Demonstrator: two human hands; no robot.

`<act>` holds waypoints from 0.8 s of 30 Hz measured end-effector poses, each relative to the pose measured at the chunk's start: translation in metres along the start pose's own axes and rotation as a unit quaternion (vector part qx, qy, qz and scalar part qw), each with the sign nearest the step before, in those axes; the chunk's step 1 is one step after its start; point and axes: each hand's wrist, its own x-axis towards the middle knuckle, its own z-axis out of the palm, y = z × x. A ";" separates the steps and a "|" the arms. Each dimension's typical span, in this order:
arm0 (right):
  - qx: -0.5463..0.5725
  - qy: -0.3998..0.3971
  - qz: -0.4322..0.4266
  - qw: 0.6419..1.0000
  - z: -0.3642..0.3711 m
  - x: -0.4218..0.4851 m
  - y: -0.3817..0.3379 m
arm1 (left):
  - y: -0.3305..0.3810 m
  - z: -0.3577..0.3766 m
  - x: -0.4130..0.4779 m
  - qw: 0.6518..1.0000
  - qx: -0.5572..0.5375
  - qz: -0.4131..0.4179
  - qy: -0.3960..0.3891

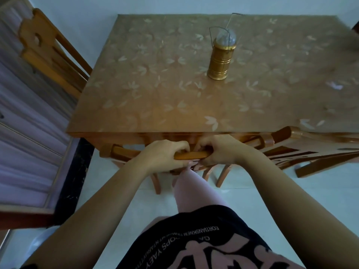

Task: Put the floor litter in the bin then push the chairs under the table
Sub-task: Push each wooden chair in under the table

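Both my left hand [167, 152] and right hand [217, 150] clamped on chair [189, 155] top rail, chair nearly under counter [174, 105]. No floor litter visible; right-side chair [310, 152] left.

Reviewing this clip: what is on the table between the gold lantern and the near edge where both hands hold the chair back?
Nothing: in the head view the table is bare patterned cover between the lantern and that edge.

Table [124, 105]: covered in a smooth, semi-glossy sheet printed with pale leaves. Chairs: varnished orange-brown wood, glossy on the gripped top rail [191, 155] and on the left chair [50, 55]. Lantern [221, 57]: shiny gold-coloured ribbed body, clear dome, thin wire handle. Floor [252, 200]: smooth pale tile.
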 end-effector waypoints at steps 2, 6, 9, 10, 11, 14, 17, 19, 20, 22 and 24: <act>0.000 0.028 0.003 1.000 0.002 0.000 0.002 | -0.001 -0.001 0.003 0.999 -0.030 -0.007 0.012; -0.020 0.060 0.009 0.998 0.002 -0.003 0.002 | 0.001 -0.001 0.006 0.994 -0.109 -0.015 0.017; -0.009 0.062 0.011 0.998 0.006 -0.006 -0.002 | 0.000 0.002 0.002 0.992 -0.118 -0.032 0.020; -0.006 0.063 0.012 0.998 0.009 -0.008 -0.002 | 0.000 0.004 0.000 0.992 -0.117 -0.035 0.021; -0.006 0.065 0.011 0.998 0.011 -0.010 -0.003 | 0.001 0.006 -0.002 0.992 -0.115 -0.035 0.025; -0.004 0.073 0.020 0.997 0.015 -0.016 -0.001 | 0.004 0.007 -0.002 0.994 -0.106 -0.029 0.023; 0.005 0.078 0.036 0.996 0.017 -0.022 0.003 | 0.010 0.007 0.002 0.994 -0.103 -0.021 0.004; 0.004 0.085 0.045 0.995 0.014 -0.024 0.007 | 0.015 0.006 0.007 0.994 -0.109 -0.015 0.001; 0.001 0.086 0.051 0.995 0.013 -0.025 0.009 | 0.017 0.006 0.010 0.994 -0.111 -0.014 -0.001; -0.004 0.084 0.061 0.995 0.009 -0.024 0.012 | 0.019 0.006 0.015 0.994 -0.111 -0.011 -0.005; -0.005 0.082 0.064 0.995 0.007 -0.022 0.014 | 0.018 0.004 0.020 0.994 -0.111 -0.010 -0.006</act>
